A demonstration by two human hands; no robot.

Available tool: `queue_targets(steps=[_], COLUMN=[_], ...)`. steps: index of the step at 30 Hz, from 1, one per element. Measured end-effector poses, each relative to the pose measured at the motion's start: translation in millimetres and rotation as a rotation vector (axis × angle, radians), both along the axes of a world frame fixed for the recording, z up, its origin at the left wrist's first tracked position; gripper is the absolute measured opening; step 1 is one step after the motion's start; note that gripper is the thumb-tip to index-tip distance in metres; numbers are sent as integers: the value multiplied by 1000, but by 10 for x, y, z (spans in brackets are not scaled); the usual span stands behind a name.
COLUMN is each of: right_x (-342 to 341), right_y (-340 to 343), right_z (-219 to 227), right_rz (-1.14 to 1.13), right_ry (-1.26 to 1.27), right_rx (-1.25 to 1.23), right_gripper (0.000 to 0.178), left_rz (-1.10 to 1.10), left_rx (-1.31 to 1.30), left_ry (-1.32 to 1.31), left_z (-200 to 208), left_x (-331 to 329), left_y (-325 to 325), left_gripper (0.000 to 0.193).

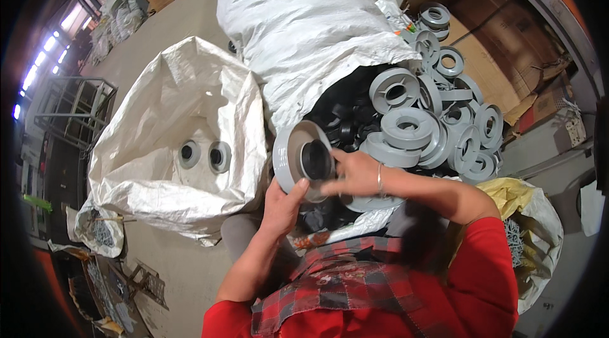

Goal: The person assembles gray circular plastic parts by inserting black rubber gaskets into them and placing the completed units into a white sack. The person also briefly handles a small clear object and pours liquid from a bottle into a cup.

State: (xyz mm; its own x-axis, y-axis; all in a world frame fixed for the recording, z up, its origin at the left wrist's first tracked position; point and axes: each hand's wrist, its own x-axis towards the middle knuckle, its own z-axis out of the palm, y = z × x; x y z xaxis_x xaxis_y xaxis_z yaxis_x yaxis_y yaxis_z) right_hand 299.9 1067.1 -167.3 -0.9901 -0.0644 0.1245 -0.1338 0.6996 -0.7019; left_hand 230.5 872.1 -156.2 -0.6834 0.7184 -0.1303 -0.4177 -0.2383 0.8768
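Note:
A grey round plastic flange [287, 155] is tilted up in front of me, a black round part [316, 159] seated at its middle. My left hand [283, 203] grips the flange's lower left rim, its thumb lying over the edge. My right hand [359, 175] is at the flange's right side, fingers curled against the black part; their tips are partly smeared. Behind lies a heap of grey flanges [406, 127]. Loose black parts [355, 112] spill from the mouth of a big white woven sack [304, 14].
To the left stands an open white sack [146, 116] with two grey flanges with black centres [219, 157] inside. A small bag of screws [98, 233] sits beyond it. At right are a cardboard box [491, 52] and a yellow-white bag [539, 217] holding more screws.

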Motion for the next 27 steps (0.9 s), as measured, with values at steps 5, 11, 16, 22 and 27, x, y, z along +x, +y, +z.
queue_targets(steps=[5, 11, 16, 22, 27], right_x=[-236, -695, -657, -699, -801], right_y=[104, 1668, 2127, 1220, 868], right_z=[18, -416, -369, 229, 248], right_rz=[-96, -508, -473, -314, -143], right_ry=[-737, 80, -113, 264, -267], right_rx=[-1174, 788, 1077, 958, -81], right_gripper=[72, 20, 21, 12, 40], left_rz=[121, 824, 487, -69, -84], left_rx=[-347, -285, -378, -466, -683], left_ry=[671, 1200, 1089, 1517, 1729], left_z=[-54, 477, 143, -14, -235], left_x=[-81, -755, -576, -204, -278], left_y=[-114, -398, -204, 280, 348], left_gripper=[52, 73, 10, 49, 70])
